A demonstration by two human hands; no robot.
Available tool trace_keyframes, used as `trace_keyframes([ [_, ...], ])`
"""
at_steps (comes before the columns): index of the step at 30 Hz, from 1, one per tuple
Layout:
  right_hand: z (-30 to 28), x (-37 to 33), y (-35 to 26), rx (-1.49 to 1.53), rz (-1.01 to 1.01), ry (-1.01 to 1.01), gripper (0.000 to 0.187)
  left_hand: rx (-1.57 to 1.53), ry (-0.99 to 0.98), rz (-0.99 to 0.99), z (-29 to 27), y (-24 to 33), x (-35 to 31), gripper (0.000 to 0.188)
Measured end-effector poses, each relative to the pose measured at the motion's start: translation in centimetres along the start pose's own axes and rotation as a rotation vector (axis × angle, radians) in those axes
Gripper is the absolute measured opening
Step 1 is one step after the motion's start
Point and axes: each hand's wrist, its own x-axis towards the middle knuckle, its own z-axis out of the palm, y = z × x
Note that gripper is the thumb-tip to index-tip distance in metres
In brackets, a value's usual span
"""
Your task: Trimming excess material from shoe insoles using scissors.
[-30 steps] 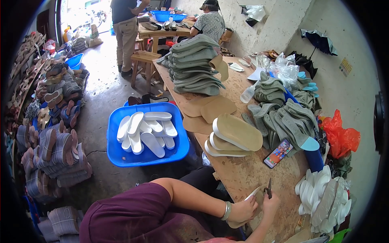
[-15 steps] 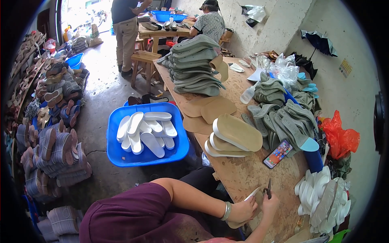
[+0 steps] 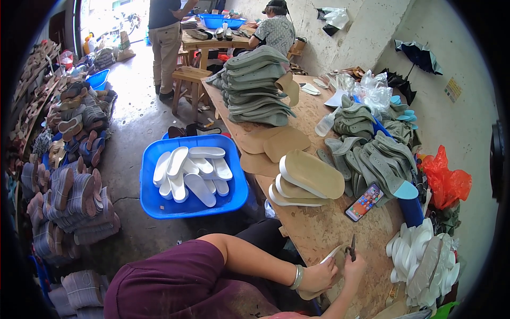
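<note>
At the near edge of the workbench, my left hand (image 3: 320, 277) grips a white shoe sole with a tan sheet on it (image 3: 309, 294), its fingers pressed over the top. Much of that sole is hidden beneath the hand. Dark scissors (image 3: 350, 250) are held in my right hand (image 3: 355, 267), close beside the sole's far end, blades pointing away from me. Whether the blades touch the sheet I cannot tell. Farther up the bench lies a small pile of white soles with tan tops (image 3: 313, 178), next to flat tan sheets (image 3: 287, 142).
A blue tub (image 3: 150, 210) of white soles stands left of the bench (image 3: 324, 226). Grey insoles (image 3: 255, 85) are stacked high at the far end. A phone (image 3: 364, 202) lies right of centre, with wrapped white soles (image 3: 425, 260) nearby. Two people are in the background.
</note>
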Motion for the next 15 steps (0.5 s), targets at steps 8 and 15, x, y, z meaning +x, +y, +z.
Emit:
trace_keyframes([
  [8,-0.4,-0.2,-1.1,-0.021,-0.005,-0.009,0.027,-0.014,-0.004,-0.022,-0.6,0.0,-0.1,0.050],
  [15,-0.6,0.3,-0.5,0.046,0.013,-0.047,0.026,-0.009,0.084,-0.007,0.9,-0.1,0.0,0.051],
])
